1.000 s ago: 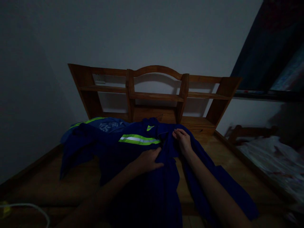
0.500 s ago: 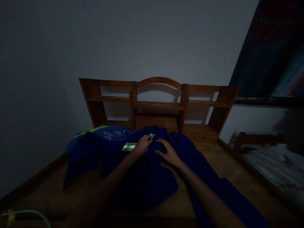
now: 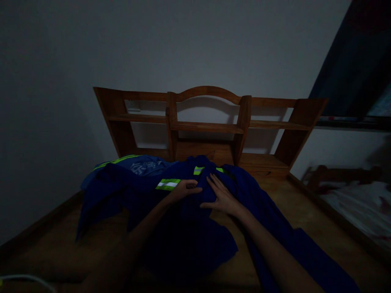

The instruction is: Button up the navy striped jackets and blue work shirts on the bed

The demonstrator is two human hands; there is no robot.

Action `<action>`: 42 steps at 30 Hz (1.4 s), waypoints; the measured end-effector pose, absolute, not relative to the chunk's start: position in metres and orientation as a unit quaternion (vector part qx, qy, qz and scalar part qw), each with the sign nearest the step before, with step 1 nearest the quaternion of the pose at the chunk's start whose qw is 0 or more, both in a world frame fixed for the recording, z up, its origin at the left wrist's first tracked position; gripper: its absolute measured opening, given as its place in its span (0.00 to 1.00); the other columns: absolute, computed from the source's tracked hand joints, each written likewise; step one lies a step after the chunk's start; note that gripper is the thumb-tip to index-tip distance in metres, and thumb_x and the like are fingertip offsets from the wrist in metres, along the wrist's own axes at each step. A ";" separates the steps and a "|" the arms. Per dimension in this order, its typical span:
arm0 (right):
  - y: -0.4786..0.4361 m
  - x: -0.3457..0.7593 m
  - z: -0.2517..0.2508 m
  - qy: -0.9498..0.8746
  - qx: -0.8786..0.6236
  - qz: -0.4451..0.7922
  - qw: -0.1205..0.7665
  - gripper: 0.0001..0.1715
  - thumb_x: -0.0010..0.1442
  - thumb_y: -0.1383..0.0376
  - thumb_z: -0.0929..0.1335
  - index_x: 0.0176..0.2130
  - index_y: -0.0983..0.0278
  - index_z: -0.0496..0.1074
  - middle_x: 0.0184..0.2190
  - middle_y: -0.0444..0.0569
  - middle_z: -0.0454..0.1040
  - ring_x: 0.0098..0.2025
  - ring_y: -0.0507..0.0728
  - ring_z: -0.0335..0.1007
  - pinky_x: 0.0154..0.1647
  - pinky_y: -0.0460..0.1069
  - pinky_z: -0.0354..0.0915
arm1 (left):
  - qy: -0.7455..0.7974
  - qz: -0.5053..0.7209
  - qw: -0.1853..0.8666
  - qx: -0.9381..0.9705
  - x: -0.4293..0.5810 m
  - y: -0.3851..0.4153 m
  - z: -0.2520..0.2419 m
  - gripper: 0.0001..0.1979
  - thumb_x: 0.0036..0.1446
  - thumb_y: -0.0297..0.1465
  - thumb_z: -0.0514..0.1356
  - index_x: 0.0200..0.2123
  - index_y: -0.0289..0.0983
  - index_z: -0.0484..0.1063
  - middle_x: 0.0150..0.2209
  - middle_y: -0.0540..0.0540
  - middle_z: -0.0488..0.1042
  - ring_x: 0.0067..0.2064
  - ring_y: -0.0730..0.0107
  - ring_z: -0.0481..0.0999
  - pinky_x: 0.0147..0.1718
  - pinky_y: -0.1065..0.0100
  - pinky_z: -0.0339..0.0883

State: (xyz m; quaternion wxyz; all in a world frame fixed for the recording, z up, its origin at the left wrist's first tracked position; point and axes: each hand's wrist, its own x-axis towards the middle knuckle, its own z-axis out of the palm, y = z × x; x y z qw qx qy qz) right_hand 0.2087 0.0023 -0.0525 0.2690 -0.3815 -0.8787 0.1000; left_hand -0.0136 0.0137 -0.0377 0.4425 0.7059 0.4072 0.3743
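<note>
A dark blue work garment [image 3: 195,228] with green and silver reflective stripes lies spread over a wooden surface [image 3: 293,207]. My left hand [image 3: 183,189] rests on the cloth beside a reflective stripe [image 3: 167,184], its fingers curled and pinching a fold. Just right of it my right hand [image 3: 221,196] lies flat on the garment with fingers stretched out. The two hands are almost touching near the top middle of the garment. A lighter blue part with pale print [image 3: 143,166] sits at the far left.
A wooden headboard with open shelves [image 3: 207,126] stands against the pale wall right behind the garment. Another bed with light bedding [image 3: 360,207] is at the right. A white cable [image 3: 27,278] curls at the bottom left. The room is dim.
My hands came together from apart onto the top middle of the garment. The near part of the cloth has been folded up toward the headboard. The right hand now lies flatter.
</note>
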 end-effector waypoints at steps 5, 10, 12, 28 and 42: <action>-0.004 0.207 -0.036 -0.822 -0.395 0.105 0.396 0.44 0.52 0.52 0.69 0.63 0.57 0.50 0.64 0.51 0.46 0.66 0.62 0.39 0.64 0.59 0.43 | 0.351 0.406 0.530 0.657 -0.005 -0.001 -0.030 0.21 0.42 0.35 0.68 0.42 0.35 0.73 0.43 0.44 0.75 0.44 0.63 0.73 0.45 0.65 0.65; -0.023 0.190 -0.018 -0.764 -0.362 0.109 0.523 0.19 0.60 0.65 0.62 0.51 0.58 0.64 0.52 0.51 0.63 0.55 0.58 0.59 0.56 0.54 0.56 | 0.362 0.454 0.500 0.642 0.001 0.001 -0.040 0.24 0.42 0.34 0.68 0.45 0.36 0.72 0.45 0.43 0.75 0.46 0.63 0.73 0.48 0.63 0.65; -0.028 0.186 -0.016 -0.747 -0.379 0.106 0.536 0.12 0.60 0.64 0.61 0.45 0.60 0.65 0.41 0.50 0.67 0.44 0.57 0.65 0.47 0.51 0.61 | 0.364 0.457 0.498 0.641 0.001 0.004 -0.044 0.25 0.42 0.35 0.68 0.46 0.36 0.72 0.44 0.44 0.75 0.45 0.64 0.74 0.47 0.63 0.66; -0.016 0.184 -0.037 -0.759 -0.390 0.222 0.471 0.09 0.58 0.59 0.65 0.34 0.63 0.66 0.27 0.44 0.66 0.29 0.51 0.62 0.31 0.45 0.57 | 0.364 0.449 0.516 0.632 -0.003 0.008 -0.051 0.30 0.35 0.32 0.71 0.45 0.36 0.71 0.42 0.44 0.75 0.45 0.63 0.73 0.46 0.63 0.66; -0.005 0.189 -0.043 -0.715 -0.347 0.379 0.473 0.14 0.54 0.55 0.67 0.33 0.65 0.72 0.24 0.43 0.68 0.26 0.50 0.61 0.28 0.44 0.57 | 0.410 0.493 0.478 0.601 -0.004 0.011 -0.048 0.17 0.40 0.39 0.68 0.33 0.35 0.74 0.31 0.50 0.76 0.34 0.70 0.74 0.36 0.71 0.64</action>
